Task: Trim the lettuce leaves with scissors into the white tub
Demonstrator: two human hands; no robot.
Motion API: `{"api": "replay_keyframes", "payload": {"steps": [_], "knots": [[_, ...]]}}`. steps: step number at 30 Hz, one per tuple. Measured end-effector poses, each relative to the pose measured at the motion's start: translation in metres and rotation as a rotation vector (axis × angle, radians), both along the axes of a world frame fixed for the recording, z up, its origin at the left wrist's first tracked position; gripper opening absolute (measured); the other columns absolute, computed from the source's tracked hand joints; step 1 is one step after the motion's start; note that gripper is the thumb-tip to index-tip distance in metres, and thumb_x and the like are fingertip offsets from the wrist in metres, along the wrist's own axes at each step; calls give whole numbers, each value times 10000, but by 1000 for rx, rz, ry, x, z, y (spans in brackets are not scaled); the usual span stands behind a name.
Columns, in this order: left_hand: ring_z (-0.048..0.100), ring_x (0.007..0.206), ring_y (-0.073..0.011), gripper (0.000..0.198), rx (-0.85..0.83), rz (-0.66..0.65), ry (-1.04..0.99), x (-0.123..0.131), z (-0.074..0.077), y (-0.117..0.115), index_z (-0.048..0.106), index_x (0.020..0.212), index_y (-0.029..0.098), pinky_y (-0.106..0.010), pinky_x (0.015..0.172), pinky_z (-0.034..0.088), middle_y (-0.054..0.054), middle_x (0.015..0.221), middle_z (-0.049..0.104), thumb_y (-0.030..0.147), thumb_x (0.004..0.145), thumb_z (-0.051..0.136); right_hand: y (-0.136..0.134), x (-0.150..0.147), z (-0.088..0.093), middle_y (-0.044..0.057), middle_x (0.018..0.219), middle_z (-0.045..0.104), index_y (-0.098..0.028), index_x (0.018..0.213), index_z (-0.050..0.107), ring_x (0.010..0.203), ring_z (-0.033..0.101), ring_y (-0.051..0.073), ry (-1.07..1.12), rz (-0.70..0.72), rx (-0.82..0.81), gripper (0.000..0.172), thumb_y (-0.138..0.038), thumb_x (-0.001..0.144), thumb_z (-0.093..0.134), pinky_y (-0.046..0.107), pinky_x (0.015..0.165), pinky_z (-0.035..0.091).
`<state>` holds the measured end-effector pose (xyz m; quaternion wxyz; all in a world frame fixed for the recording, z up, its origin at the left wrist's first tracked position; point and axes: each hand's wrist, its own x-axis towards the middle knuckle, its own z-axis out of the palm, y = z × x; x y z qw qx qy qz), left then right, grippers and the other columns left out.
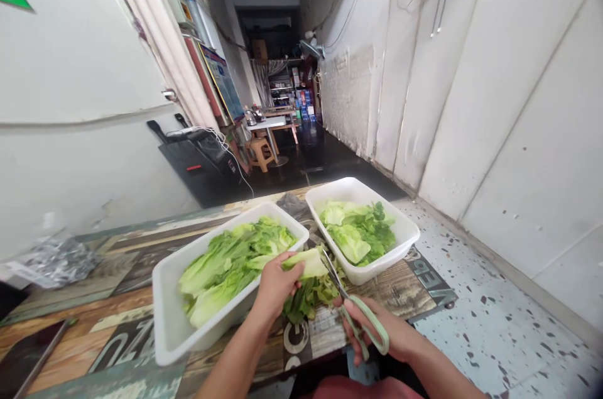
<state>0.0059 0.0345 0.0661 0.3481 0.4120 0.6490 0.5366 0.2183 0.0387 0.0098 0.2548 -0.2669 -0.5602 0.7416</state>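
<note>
My L hand (277, 284) gripped a lettuce leaf (308, 262) over the surface (117, 317), betw. near tub (164, 323) & far tub (407, 232). R hand (396, 336) clenched on green scissors (362, 318), blades at leaf's edge.

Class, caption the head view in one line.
Left hand holds a lettuce leaf, right hand holds green-handled scissors, between the left tub and right tub of greens.

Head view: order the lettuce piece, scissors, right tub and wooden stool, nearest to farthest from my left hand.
1. Lettuce piece, held in the left hand.
2. Scissors, just to its right.
3. Right tub, farther right and beyond.
4. Wooden stool, far off in the background.
</note>
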Motion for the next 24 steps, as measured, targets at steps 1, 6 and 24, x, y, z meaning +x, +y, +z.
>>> {"api": "replay_keyframes", "payload": {"steps": [1,6,24], "knots": [[401,333,-99,489,13,-6,-13,1,1,-1,598,1010,122,-186,358,234,71,395,495,369,601,702,0,-1,1,-45,605,548,-158,736,518,417,553,83,6,-4,-17,578,-732,756,584,198,412,433],[480,393,-98,545,161,5,-33,14,23,12,576,1106,111,-185,380,321,34,520,594,380,651,709,0,-4,1,-58,581,568,-166,990,519,393,548,116,35,-40,-99,680,-772,694,604,232,392,455],[681,993,-253,390,223,-115,670,-27,109,49,716,1071,138,-358,936,493,-94,1085,739,338,758,597,-9,8,-20,-42,644,566,-165,1123,532,460,515,84,13,-7,-33,635,-705,793,580,198,441,394]]}}
